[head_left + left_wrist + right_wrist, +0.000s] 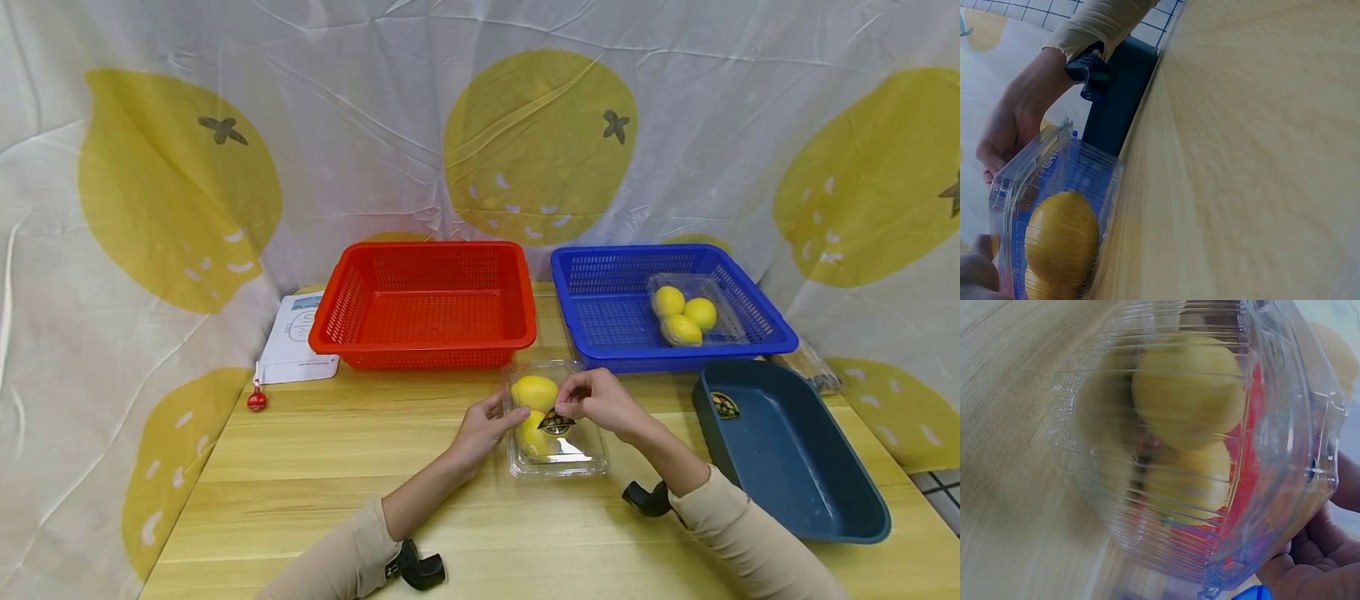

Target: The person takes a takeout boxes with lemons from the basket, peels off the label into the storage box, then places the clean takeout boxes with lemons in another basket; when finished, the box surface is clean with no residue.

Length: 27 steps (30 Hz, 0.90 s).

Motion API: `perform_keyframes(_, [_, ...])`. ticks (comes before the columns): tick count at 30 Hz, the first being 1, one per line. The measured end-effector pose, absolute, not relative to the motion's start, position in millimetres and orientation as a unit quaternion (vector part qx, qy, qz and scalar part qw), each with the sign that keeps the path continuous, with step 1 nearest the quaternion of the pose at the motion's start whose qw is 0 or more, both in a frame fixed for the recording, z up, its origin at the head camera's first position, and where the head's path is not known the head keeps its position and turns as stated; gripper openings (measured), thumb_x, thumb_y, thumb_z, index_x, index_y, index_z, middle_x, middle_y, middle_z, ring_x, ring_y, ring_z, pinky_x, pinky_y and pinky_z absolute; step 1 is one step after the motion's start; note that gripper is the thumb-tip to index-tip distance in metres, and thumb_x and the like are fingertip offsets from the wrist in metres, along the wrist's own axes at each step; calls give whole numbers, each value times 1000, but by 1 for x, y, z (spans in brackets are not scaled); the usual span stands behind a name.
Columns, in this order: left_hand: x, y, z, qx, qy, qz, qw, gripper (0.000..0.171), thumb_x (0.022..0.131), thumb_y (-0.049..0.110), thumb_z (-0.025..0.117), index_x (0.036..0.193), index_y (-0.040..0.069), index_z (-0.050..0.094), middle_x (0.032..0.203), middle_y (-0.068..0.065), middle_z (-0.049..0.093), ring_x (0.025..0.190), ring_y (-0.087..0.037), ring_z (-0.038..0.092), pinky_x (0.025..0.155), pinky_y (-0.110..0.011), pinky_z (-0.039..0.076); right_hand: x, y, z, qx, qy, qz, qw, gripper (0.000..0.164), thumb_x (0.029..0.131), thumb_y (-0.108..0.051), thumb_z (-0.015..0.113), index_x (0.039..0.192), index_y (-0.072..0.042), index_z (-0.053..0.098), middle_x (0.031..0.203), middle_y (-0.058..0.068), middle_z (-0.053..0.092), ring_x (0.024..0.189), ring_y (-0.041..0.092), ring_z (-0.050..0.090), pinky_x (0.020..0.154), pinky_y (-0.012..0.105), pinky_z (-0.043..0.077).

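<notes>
A clear plastic clamshell box [577, 454] with yellow lemons [535, 392] inside lies closed on the table in the head view. My left hand [482, 429] grips its left side, thumb over the lid. On the lid is a dark fruit sticker [557, 425], whose upper edge my right hand [600, 402] pinches between thumb and fingertips. Whether the sticker lies fully flat cannot be told. Through the ribbed wall, the left wrist view shows a lemon [1063, 237]. In the right wrist view, several lemons [1188, 390] show through the plastic, and the sticker is hidden.
Behind the box stand a red basket [423, 358] and a blue basket [600, 358], the latter holding another lemon box [727, 321]. A dark teal tray [795, 467] at the right has a sticker [724, 406] on its inner wall. A white pouch [296, 342] lies at the left.
</notes>
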<state>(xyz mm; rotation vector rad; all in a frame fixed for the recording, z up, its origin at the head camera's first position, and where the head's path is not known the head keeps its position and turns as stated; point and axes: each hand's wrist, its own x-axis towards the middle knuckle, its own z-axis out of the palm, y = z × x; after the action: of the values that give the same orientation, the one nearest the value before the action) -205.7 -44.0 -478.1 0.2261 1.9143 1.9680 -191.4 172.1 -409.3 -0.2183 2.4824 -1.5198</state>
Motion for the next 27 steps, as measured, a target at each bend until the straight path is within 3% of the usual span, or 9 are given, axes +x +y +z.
perform_keyframes(27, [-206,-44,-479,84,681,701,196,76,91,28,69,148,-6,31,155,-22,32,144,-38,31,117,-48,29,-190,175,-411,-87,823,-550,109,3,79,6,68,79,5,65,70,0,58,62,10,51,56,21,46])
